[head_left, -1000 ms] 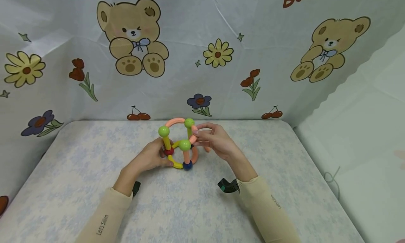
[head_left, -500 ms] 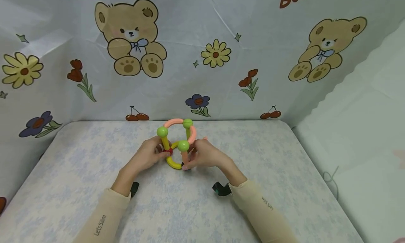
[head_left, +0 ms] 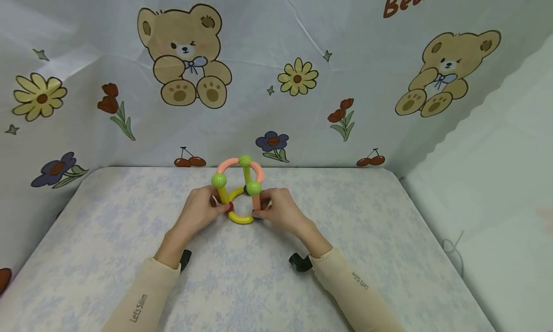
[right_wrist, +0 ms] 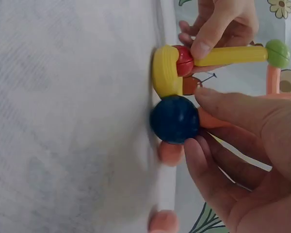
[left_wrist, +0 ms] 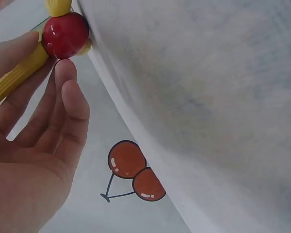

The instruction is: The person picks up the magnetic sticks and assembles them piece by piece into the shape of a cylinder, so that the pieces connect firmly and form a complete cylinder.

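A ball-and-rod building toy stands on the table as a small open frame. Green balls (head_left: 219, 180) and curved pink rods (head_left: 227, 164) form its upper ring; curved yellow rods (head_left: 240, 219) show in the lower one. Upright rods in yellow, green and pink join the two rings. My left hand (head_left: 196, 212) grips the lower left corner, fingers at the red ball (left_wrist: 65, 34) and the yellow upright rod (left_wrist: 20, 73). With thumb and fingers, my right hand (head_left: 282, 211) pinches the pink upright rod (head_left: 257, 202) just above the dark blue ball (right_wrist: 174, 119).
A pink rod end (right_wrist: 164, 221) lies on the table beyond the right hand, hidden in the head view. The patterned table (head_left: 224, 284) meets a bear-print cloth (head_left: 302, 130) at its back edge. Dark wrist devices (head_left: 300, 262) hang under the forearms.
My right hand has left the curved pink rod on top and moved down to the lower right corner. The frame has turned slightly counterclockwise; my left hand stays at the red ball.
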`<action>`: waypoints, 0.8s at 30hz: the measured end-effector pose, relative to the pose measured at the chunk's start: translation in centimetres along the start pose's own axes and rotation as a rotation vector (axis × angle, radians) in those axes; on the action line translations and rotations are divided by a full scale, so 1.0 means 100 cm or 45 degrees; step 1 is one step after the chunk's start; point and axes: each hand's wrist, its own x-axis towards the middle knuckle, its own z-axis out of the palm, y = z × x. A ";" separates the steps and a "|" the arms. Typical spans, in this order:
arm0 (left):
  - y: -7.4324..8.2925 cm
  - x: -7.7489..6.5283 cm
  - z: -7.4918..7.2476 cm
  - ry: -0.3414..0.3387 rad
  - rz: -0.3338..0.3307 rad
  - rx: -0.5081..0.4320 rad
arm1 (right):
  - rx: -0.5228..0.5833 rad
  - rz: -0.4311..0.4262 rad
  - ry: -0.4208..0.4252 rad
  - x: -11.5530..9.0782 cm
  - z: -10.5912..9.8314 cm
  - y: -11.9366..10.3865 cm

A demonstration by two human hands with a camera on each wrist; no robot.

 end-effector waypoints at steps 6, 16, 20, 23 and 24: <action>0.002 0.002 0.001 -0.016 0.021 -0.026 | 0.045 0.036 0.080 0.005 0.002 0.010; 0.010 0.001 0.001 -0.092 0.133 0.042 | -0.041 0.057 0.093 0.008 -0.002 0.019; 0.011 0.001 0.001 -0.100 0.110 0.039 | -0.049 0.033 0.075 0.008 -0.004 0.019; 0.011 0.001 0.001 -0.117 0.108 0.023 | -0.026 0.015 0.069 0.007 -0.005 0.018; 0.012 0.001 0.000 -0.123 0.108 0.016 | -0.022 0.007 0.068 0.006 -0.005 0.018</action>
